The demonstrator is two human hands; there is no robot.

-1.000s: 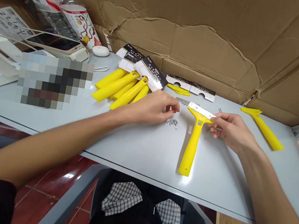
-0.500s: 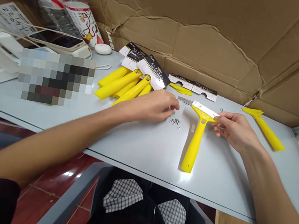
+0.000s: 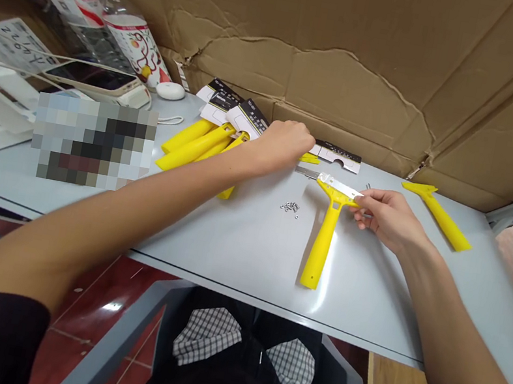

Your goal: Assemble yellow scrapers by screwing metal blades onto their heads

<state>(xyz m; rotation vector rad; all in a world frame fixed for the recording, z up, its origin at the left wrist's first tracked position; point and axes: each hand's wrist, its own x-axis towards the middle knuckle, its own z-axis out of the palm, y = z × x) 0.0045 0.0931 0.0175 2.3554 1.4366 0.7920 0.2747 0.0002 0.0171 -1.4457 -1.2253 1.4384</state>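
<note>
Head view — right hand (image 3: pixel 388 216) at scraper (image 3: pixel 326 225) head, bare table (image 3: pixel 236 248) below.

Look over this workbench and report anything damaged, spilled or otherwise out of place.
The cardboard sheet behind the table is creased and torn along a ragged horizontal line. A small cluster of loose screws lies scattered beside the yellow scraper. Nothing else stands out.

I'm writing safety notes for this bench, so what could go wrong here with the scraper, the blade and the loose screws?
1. The right hand pinches the head of the yellow plastic scraper right at its bare metal blade; a slip could cut the fingers.
2. The small pile of silver screws lies loose on the smooth grey table; a sweeping forearm might scatter them.
3. The left hand reaches far back over the yellow handles, away from the blade, so attention may be split.
</note>
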